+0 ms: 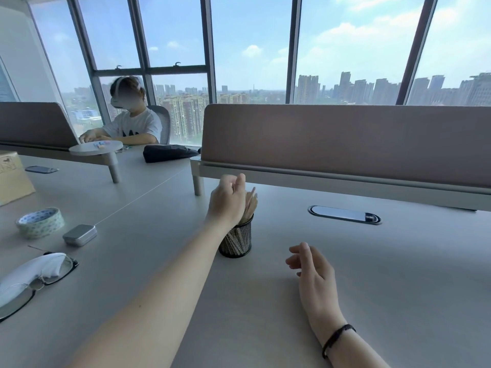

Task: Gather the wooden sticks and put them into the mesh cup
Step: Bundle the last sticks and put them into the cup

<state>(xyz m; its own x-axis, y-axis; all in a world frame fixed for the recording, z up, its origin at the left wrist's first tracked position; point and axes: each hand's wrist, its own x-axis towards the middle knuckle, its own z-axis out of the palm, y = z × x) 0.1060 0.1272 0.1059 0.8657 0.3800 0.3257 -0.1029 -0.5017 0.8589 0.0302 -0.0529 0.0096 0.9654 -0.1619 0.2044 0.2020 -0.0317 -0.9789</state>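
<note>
A grey desk (pixel 372 274) fills the lower frame. At centre, the left hand (pixel 228 199) hangs over the mesh cup (pixel 236 241), fingers loosely curled; whether they grip anything I cannot tell. Right of centre, lower down, the right hand (pixel 309 266) hovers with fingers relaxed, holding nothing. The wooden sticks (pixel 249 207) stand in the cup.

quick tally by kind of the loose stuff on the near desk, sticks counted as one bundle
mesh cup: 1
stick bundle, in the cup: 1
tape roll: 1
metal tin: 1
glasses: 1
white cloth: 1
phone: 1
cardboard box: 1
total: 8
</note>
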